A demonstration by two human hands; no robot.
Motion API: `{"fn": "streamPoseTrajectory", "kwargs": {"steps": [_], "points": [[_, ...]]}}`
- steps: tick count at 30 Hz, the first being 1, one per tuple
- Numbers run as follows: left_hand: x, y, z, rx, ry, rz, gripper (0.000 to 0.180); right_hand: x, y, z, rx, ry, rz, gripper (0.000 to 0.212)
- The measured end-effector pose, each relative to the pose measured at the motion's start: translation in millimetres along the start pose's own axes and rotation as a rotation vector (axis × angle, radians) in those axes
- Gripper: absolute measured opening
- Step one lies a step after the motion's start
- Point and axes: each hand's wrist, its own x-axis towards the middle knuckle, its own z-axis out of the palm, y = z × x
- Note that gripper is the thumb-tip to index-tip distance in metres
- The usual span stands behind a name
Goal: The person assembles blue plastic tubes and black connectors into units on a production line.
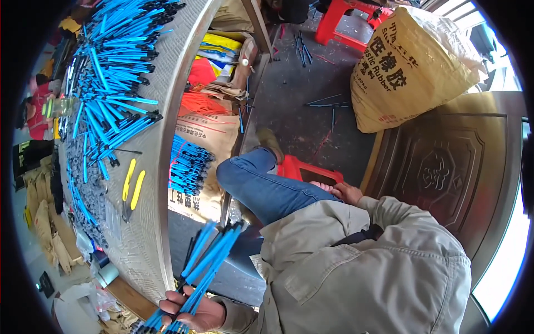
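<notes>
Head view: we see the left hand point(192, 312) low in the frame, fingers clenched round a bundle of blue rods point(207, 261) with black ends, gripped near its lower part so that the long upper part fans up and away from the palm. We judge the rods light and stiff singly, smooth-skinned and apt to slide past one another, so a bundle is best taken near its middle with the whole fist. The right hand point(346, 192) lies well apart, above and to the right of the left one, resting by the knee at the edge of a red stool point(303, 170); we cannot tell whether it grasps anything. Just left of the bundle runs the desk point(150, 234), bearing yellow-handled pliers point(132, 186) and, farther up, a large heap of like blue rods point(114, 72). Beyond the bundle's tips a sack point(208, 142) under the desk holds more rods, and far to the upper right stands a yellow bag point(411, 67).
</notes>
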Motion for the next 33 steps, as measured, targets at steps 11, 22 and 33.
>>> {"fn": "streamPoseTrajectory", "kwargs": {"steps": [11, 22, 33], "points": [[24, -75, -1, 0.665, -0.270, -0.173, 0.025, -2, 15, 28, -0.315, 0.163, 0.255, 0.027], [94, -143, 23, 0.663, -0.732, -0.371, 0.007, -3, -22, 1, -0.343, 0.050, 0.308, 0.031], [164, -241, 46, 0.777, -0.934, -0.546, 0.012, 0, -2, 14, -0.272, 0.083, 0.292, 0.024]]}}
